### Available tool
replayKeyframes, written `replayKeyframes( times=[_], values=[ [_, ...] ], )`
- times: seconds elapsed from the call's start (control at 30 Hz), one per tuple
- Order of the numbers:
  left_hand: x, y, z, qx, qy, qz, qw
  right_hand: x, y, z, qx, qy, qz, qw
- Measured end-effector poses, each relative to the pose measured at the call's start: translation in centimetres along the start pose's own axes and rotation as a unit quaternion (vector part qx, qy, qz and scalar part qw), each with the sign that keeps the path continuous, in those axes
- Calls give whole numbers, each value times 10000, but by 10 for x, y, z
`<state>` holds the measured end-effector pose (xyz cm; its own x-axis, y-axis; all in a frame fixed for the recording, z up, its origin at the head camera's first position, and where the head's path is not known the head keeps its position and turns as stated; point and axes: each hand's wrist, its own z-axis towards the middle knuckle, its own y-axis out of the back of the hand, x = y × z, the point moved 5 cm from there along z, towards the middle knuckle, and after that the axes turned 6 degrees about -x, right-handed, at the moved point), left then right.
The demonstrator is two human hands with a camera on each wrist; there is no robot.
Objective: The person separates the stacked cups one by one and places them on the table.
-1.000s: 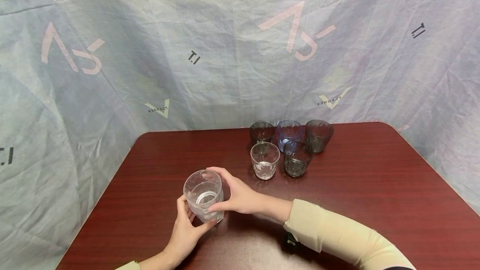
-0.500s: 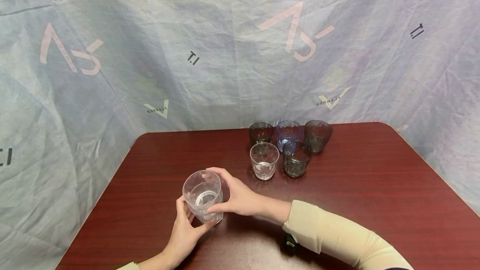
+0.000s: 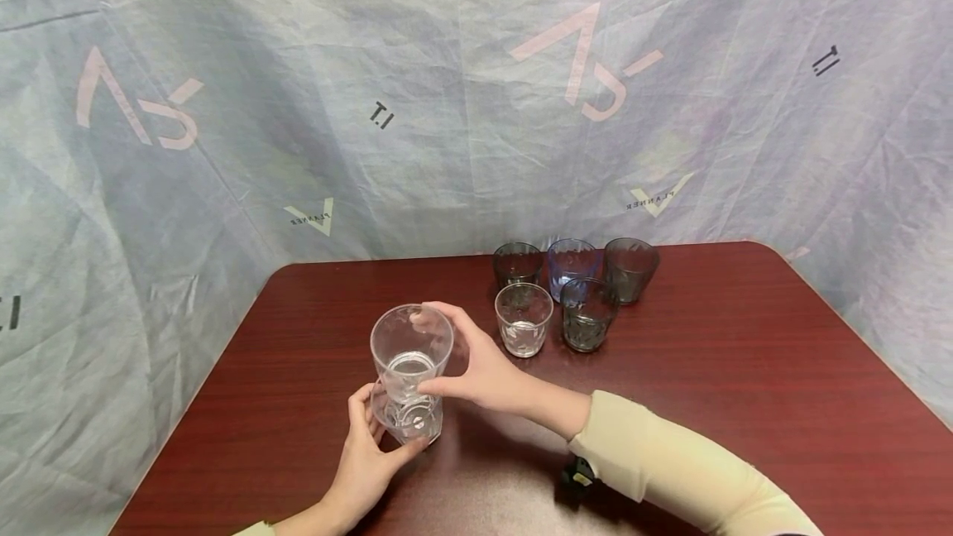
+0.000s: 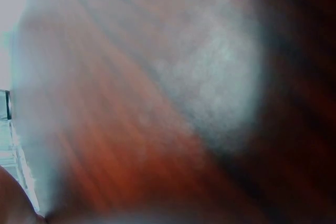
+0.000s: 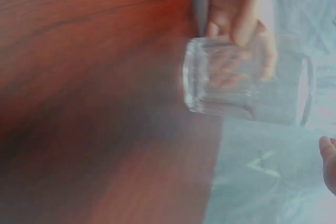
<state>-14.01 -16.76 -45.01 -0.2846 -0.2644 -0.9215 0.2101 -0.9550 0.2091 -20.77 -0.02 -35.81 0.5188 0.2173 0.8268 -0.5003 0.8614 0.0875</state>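
Note:
In the head view, my right hand (image 3: 482,369) grips a clear drinking glass (image 3: 395,339) between thumb and fingers. Its base sits over the mouth of a lower clear glass (image 3: 428,423); whether they touch I cannot tell. My left hand (image 3: 368,460) holds that lower glass, its thumb and fingers around the sides near the table. The right wrist view shows the lower glass (image 5: 283,95) sideways with left-hand fingers (image 5: 248,17) around it, and my right thumb (image 5: 329,163) at the right edge. The left wrist view is blurred.
Behind and to the right stand another clear glass (image 3: 524,325), a dark glass (image 3: 586,325), a second dark glass (image 3: 517,261), a blue glass (image 3: 572,263) and a grey glass (image 3: 631,270). They stand on the reddish-brown table (image 3: 715,370), with a printed cloth (image 3: 462,155) behind.
My right hand has moved up with the upper glass, drawing it out of the lower one. The left hand and lower glass have stayed in place.

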Motion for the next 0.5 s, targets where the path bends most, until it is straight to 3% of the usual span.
replayKeyframes(
  times=[0.37,0.5],
  values=[
    [1,0,-1,-49,139,-104,9998,20,38,2,-423,459,150,9979],
    [2,0,-1,-35,187,-90,9998,25,54,1,-506,587,-107,9969]
  ],
)
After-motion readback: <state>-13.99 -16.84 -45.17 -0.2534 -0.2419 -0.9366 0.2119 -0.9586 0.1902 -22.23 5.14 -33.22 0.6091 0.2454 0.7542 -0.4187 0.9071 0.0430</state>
